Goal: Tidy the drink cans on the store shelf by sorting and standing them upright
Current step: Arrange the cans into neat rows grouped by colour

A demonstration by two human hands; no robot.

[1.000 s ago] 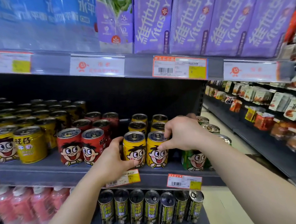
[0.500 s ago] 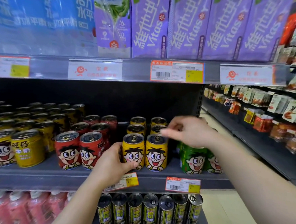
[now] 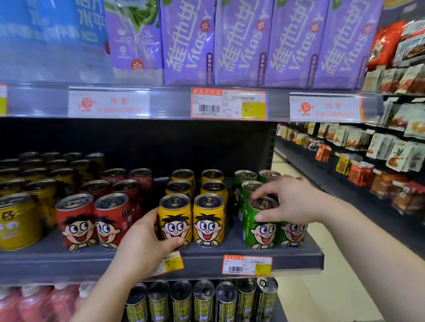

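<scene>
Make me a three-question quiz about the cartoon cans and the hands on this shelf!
1. Where do the green cans stand?
A. Right of the yellow cans
B. Left of the red cans
C. On the top shelf

2. What colour is the can the left hand holds?
A. Green
B. Yellow
C. Red

3. What is the right hand doing?
A. Hanging away from the shelf
B. Lifting a purple carton
C. Gripping the top of a front green can

Answers:
1 A, the green group is nearest the shelf's right end.
2 B, its thumb and fingers curl round the front left yellow can.
3 C, its fingertips curl round that can's rim.
</scene>
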